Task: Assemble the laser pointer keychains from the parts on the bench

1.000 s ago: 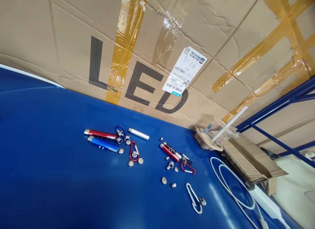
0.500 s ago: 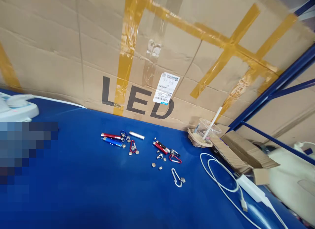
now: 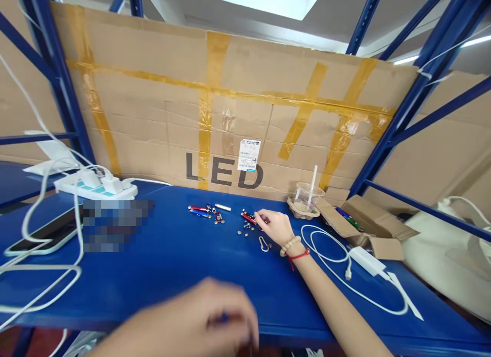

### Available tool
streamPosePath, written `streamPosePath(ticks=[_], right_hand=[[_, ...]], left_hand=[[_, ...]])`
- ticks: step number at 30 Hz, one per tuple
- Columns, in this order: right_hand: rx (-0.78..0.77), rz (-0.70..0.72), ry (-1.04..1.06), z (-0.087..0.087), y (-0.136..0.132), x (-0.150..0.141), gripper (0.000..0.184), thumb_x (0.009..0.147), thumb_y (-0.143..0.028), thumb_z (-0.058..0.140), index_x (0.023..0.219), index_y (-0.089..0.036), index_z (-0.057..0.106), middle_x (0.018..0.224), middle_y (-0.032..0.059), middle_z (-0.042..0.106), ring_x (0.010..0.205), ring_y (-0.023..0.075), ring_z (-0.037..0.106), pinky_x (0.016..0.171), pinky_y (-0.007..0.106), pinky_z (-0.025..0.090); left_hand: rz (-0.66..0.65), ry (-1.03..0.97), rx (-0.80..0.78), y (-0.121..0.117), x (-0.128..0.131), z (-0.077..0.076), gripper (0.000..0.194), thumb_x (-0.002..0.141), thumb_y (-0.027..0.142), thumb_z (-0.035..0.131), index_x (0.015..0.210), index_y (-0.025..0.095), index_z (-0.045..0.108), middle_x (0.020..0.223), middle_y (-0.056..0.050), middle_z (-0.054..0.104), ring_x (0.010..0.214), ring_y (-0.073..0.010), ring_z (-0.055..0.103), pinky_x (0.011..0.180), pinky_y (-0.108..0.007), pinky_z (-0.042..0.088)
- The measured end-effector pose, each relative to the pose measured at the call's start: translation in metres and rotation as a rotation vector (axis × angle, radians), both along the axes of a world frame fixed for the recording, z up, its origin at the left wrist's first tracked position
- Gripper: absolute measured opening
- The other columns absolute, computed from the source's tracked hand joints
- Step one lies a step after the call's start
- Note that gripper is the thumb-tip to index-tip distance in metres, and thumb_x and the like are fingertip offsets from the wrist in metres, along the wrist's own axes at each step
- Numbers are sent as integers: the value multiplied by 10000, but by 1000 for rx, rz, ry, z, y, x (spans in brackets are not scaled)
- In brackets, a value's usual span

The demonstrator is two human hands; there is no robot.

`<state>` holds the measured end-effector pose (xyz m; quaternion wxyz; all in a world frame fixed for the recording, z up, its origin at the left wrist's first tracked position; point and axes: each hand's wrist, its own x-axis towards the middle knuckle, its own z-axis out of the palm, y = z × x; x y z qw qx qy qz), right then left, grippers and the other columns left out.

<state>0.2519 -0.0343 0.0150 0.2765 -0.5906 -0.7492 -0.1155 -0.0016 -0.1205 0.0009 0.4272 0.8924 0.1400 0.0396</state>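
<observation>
Over the right-hand cluster of small parts, my right hand (image 3: 271, 225) has its fingers pinched together beside a short red metal tube (image 3: 247, 219). Its fingertips hide whatever they grip. A silver carabiner (image 3: 264, 244) lies just below that hand, and a small round silver disc (image 3: 239, 232) like a button cell lies to its left. My left hand (image 3: 203, 316) is low in the foreground, smeared by motion. Its fingers curl loosely, with a gap beside the thumb and nothing visible inside. Farther left lie a blue tube (image 3: 199, 213), a silver tube (image 3: 223, 207) and a red carabiner (image 3: 219, 218).
A large cardboard sheet (image 3: 153, 127) marked LED backs the blue table (image 3: 184, 254). On the right are a plastic cup (image 3: 307, 193) with a straw, an opened carton (image 3: 379, 224) and a white cable (image 3: 330, 275). At left stand a power strip (image 3: 95, 188) and a phone (image 3: 46, 234).
Both hands have come into view, the right reaching the small parts and the left low in front. The camera view has levelled and widened, now showing the power strip and phone.
</observation>
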Motion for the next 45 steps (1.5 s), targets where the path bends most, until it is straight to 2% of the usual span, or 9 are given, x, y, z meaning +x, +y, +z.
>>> streamPosePath(ticks=[1,3,4,8,12,22,31,38,45], right_hand=[[-48,32,-9,-1,0,1,316,857,-373,386,746,-214,635,645,-11,631,593,100,562,515,203,312],[-117,90,-13,-1,0,3,266,848,-359,406,814,-228,635,755,-10,649,640,104,570,539,200,333],[-139,106,-14,0,-1,4,251,844,-354,416,834,-233,635,793,-8,649,657,106,571,548,200,342],[-179,118,-26,6,-2,4,239,842,-350,420,850,-249,637,830,-8,639,680,114,573,562,207,359],[-207,144,-67,11,0,6,247,849,-349,409,850,-254,637,812,-13,629,661,110,570,558,211,356],[-261,115,-88,12,3,15,302,852,-411,399,834,-254,656,793,-2,631,655,109,565,532,207,334],[-355,225,23,17,-7,6,270,702,-486,587,826,-262,672,788,-18,631,623,98,549,514,192,341],[-401,323,82,6,-6,-4,196,749,-388,580,881,-273,671,876,-27,620,575,59,539,531,185,361],[-263,286,254,3,-2,-9,168,760,-349,574,771,-221,682,783,0,636,565,79,526,546,204,387]], left_hand=[[97,-35,74,23,7,13,307,864,405,335,1073,304,536,984,-9,573,933,-167,523,738,-298,437],[456,-74,586,74,24,30,309,878,332,305,1057,260,547,1020,-33,568,970,-176,506,796,-313,395],[523,-71,661,98,31,34,301,872,292,318,1054,224,549,1071,-61,549,1025,-200,475,842,-344,359],[625,-18,805,167,48,23,254,808,120,397,995,147,567,1118,-123,536,1084,-251,437,880,-406,285],[541,149,967,188,46,1,235,822,97,380,906,154,592,920,-88,622,915,-208,541,765,-342,315],[524,69,1045,182,38,2,229,865,167,329,807,156,550,849,-62,616,788,-173,521,726,-320,280],[439,-134,1122,113,60,27,242,906,211,235,990,157,455,969,-64,557,849,-178,512,753,-317,334],[610,-227,600,109,42,13,168,894,287,263,1002,188,344,902,-46,555,799,-160,570,676,-272,434],[538,-247,352,106,51,0,129,863,290,296,959,205,306,866,-24,556,743,-144,569,695,-282,441]])
